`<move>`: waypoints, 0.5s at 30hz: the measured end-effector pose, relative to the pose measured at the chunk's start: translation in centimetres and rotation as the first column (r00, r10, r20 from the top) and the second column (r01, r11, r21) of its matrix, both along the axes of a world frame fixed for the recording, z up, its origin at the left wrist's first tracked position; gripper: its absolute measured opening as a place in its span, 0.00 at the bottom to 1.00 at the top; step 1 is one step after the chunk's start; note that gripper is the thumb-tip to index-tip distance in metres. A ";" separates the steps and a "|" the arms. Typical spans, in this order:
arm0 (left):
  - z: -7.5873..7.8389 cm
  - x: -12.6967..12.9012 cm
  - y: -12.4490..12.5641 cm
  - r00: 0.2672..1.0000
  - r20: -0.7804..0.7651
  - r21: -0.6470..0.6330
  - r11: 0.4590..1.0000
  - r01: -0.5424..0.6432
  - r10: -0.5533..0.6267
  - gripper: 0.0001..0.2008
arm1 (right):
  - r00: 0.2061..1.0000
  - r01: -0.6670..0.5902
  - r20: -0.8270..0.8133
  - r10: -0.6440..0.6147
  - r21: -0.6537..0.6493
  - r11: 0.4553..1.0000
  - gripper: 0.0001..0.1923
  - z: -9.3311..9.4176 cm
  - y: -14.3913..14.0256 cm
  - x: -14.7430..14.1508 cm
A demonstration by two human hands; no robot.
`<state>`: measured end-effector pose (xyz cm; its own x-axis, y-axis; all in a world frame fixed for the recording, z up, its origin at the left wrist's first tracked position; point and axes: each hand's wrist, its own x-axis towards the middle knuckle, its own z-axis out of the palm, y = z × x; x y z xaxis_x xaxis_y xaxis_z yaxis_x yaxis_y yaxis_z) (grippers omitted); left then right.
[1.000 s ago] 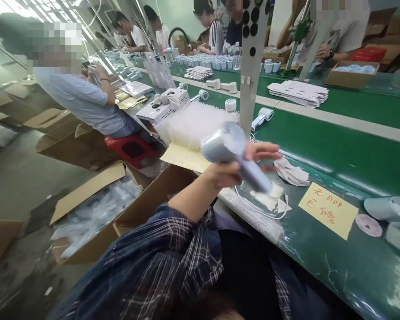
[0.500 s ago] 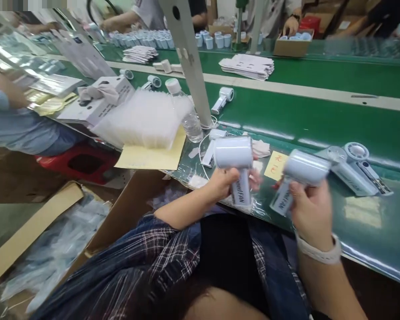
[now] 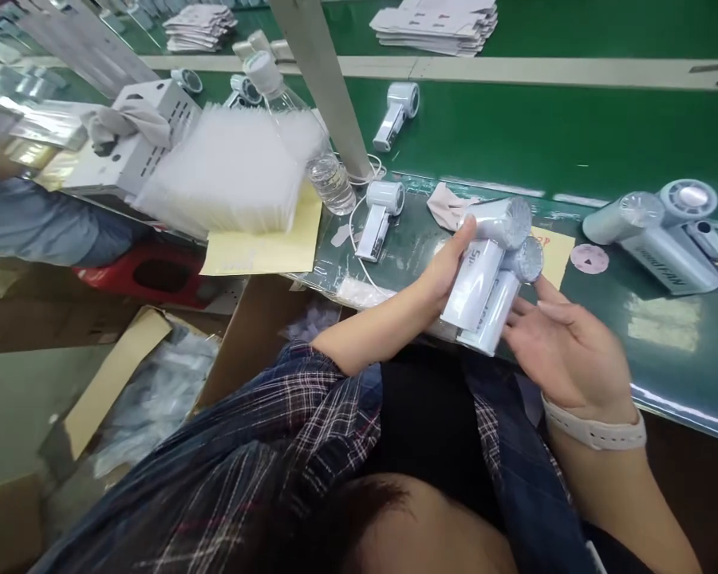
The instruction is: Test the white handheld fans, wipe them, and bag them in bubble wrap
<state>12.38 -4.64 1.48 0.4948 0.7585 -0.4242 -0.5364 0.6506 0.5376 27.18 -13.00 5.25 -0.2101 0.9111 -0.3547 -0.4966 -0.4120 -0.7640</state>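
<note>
We see two pale handheld fans pressed side by side at the near edge of the green tabletop [image 3: 574, 135]. The upper fan [image 3: 484, 259] lies against the lower fan [image 3: 502, 299], their round heads up and to the right, their handles pointing down toward the person. The left hand [image 3: 439, 271] is wrapped about the upper fan's handle, thumb reaching toward its head. The right hand [image 3: 566, 347] is spread, its fingers flat beneath the lower fan, cradling rather than gripping it.

Just behind the two fans lie a yellow note [image 3: 554, 255] and a crumpled cloth [image 3: 446, 209]. Left of the fans another fan [image 3: 378, 217] lies on the tabletop with a white cable [image 3: 353, 239] beside it. Further left of the fans stand a clear bottle [image 3: 311, 143] and a stack of white foam sheets [image 3: 227, 171]. Right of the fans a cluster of more fans [image 3: 652, 235] lies on the tabletop. Beyond the fans one more unit [image 3: 396, 113] sits on the green belt.
</note>
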 end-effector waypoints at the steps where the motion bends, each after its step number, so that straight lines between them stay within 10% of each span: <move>1: 0.1 -0.2 0.2 0.999 0.029 0.006 1.000 0.013 -0.013 0.38 | 1.000 -0.011 -0.006 0.011 0.002 1.000 0.35 0.6 -0.1 -0.1; 10: -0.2 -0.8 0.1 0.972 0.229 0.290 0.957 -0.021 -0.048 0.49 | 0.982 -0.031 0.188 0.017 0.071 0.997 0.43 2.2 -0.4 -1.5; 15: 0.0 -0.9 0.0 0.981 0.168 0.241 0.969 0.054 -0.097 0.58 | 0.962 -0.007 0.271 -0.027 0.123 0.992 0.45 0.8 -0.5 -1.2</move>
<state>11.47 -4.65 1.46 0.6054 0.7836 -0.1393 -0.5910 0.5598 0.5808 25.96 -13.51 6.03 -0.1118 0.9524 -0.2836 -0.2674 -0.3037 -0.9145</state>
